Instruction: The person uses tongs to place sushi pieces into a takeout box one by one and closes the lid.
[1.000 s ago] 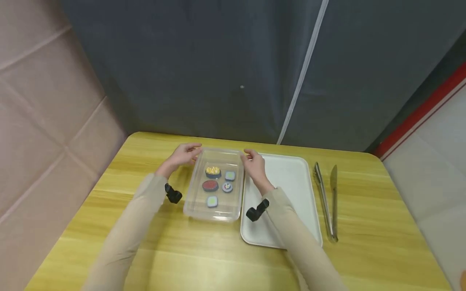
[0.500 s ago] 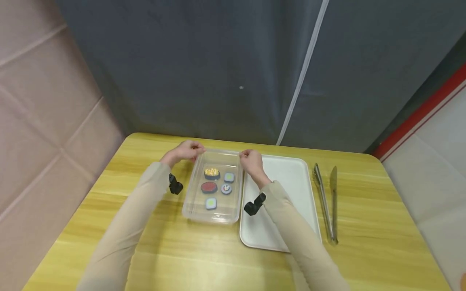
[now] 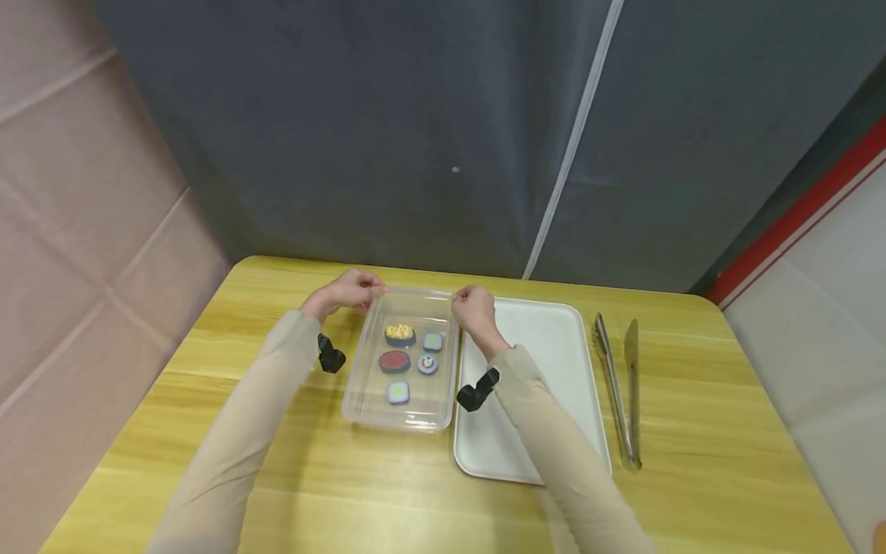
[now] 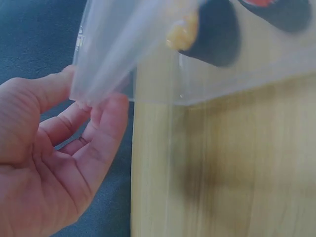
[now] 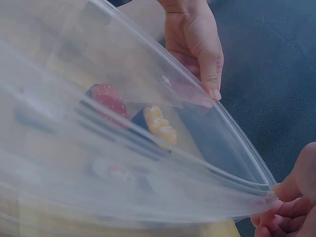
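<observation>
A clear plastic box [image 3: 360,396] stands on the yellow table, with several toy sushi pieces inside, among them a yellow-topped one [image 3: 400,333] and a red-topped one [image 3: 394,361]. A clear lid [image 5: 148,148] lies over it, its far edge raised off the box in the wrist views. My left hand [image 3: 349,291] pinches the lid's far left corner [image 4: 106,64]. At the far right corner [image 5: 269,195] my right hand [image 3: 472,305] pinches the lid too. The left hand [image 5: 195,44] also shows in the right wrist view, beyond the lid.
A white tray [image 3: 554,362] lies just right of the box, under my right forearm. Metal tongs [image 3: 617,400] lie on the table right of the tray. A dark curtain hangs behind the table's far edge, and a padded wall stands at the left.
Both hands went from spread fingers beside the far corners to curled fingers pinching the lid there. The box sits where it was.
</observation>
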